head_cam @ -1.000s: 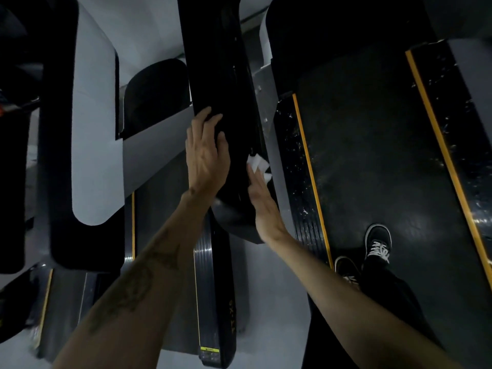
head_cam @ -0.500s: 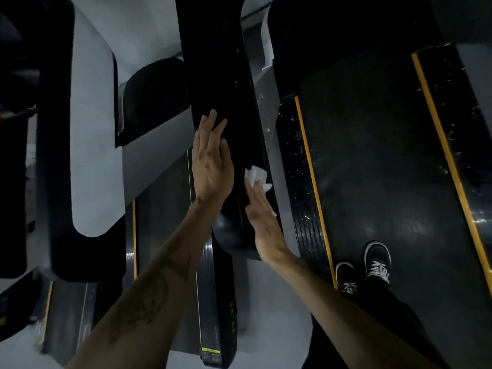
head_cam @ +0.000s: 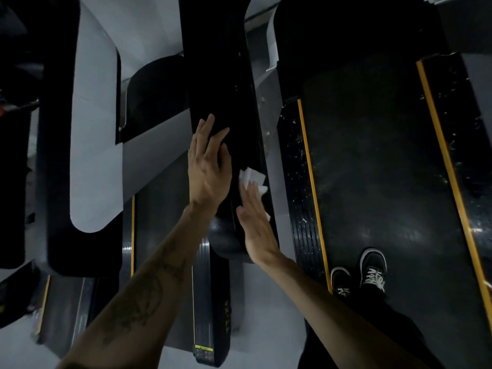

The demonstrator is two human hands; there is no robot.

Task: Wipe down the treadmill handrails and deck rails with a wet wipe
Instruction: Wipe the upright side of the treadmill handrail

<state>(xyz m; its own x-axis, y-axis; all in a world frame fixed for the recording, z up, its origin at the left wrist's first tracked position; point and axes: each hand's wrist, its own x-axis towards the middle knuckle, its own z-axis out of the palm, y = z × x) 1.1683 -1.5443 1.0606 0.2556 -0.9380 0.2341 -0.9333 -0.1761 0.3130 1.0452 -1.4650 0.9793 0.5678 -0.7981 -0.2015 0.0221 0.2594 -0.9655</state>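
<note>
Looking down at a dim gym floor [head_cam: 149, 27], pale grey, with black treadmills side by side. Standing on the wide dark belt [head_cam: 372, 166] on the right, with thin yellow stripes [head_cam: 310, 182] running along both edges. Seeing two black shoes [head_cam: 372, 270] with white laces near the lower right, one partly behind the right arm.

Reaching out to a long black handrail [head_cam: 221, 75], smooth and a bit shiny, running up the middle and ending in a round tip close to the wrists. Resting the left hand [head_cam: 207, 171] flat on the left side of the handrail, fingers straight and close together, holding nothing. Pressing the right hand [head_cam: 253, 222] against the right side of the handrail, fingers straight and pointing up.

Holding a wet wipe [head_cam: 251, 177] under the right fingertips, pushed against the black handrail. Looking small, white and crumpled, with folded corners poking out above and to the right of the fingers. Showing one more tiny white bit by the edge of the right palm.

Seeing a ridged black deck rail [head_cam: 300, 203] just right of the handrail, shiny with little wet-looking specks. Seeing another big black and grey handrail [head_cam: 87, 129] farther left.
</note>
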